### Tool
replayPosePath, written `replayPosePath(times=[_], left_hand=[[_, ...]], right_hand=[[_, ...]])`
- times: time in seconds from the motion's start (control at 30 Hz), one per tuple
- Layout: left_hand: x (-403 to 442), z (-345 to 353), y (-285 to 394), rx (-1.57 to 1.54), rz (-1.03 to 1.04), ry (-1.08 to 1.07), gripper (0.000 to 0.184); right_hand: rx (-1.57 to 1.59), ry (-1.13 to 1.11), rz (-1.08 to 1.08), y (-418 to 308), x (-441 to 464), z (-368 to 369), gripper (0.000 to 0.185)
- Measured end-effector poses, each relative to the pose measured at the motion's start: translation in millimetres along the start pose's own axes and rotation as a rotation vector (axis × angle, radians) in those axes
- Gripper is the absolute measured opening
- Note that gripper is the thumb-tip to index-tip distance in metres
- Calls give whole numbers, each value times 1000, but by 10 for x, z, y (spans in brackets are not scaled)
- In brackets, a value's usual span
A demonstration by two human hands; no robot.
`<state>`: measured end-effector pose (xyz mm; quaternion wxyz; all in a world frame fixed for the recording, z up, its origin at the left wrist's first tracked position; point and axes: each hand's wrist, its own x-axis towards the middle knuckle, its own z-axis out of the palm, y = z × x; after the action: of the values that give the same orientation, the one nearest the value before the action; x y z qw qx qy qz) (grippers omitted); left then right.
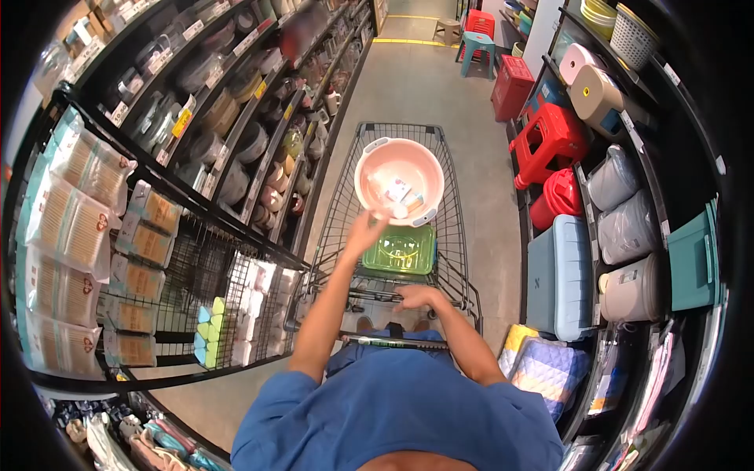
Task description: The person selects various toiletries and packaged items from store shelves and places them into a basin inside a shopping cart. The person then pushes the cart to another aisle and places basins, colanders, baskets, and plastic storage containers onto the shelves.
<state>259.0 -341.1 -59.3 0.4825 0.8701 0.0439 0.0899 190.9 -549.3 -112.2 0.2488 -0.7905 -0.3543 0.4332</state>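
A wire shopping cart stands in front of me. In its far part sits a round pink basin with several small packaged items inside. Nearer to me a green container with a clear-looking lid lies in the cart. My left hand is at the basin's near left rim, its fingers reaching toward a small white round item; whether it grips anything is hard to make out. My right hand is wrapped round the cart handle.
Shelves of containers line the left side, with a rack of packaged sticks close by. On the right are red stools, a blue lidded box and bins. A teal stool stands farther up the aisle.
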Motion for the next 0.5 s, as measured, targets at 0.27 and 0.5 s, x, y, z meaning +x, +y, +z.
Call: replayPosePath(times=[0.27,0.5], left_hand=[[-1637,-266,204,238,61,-129,36],[-2022,-284,332,183,-75,-130,27]], right_hand=[[16,-182,46,-41,40,-135,76],[-14,-186,10,9,75,-64,70]])
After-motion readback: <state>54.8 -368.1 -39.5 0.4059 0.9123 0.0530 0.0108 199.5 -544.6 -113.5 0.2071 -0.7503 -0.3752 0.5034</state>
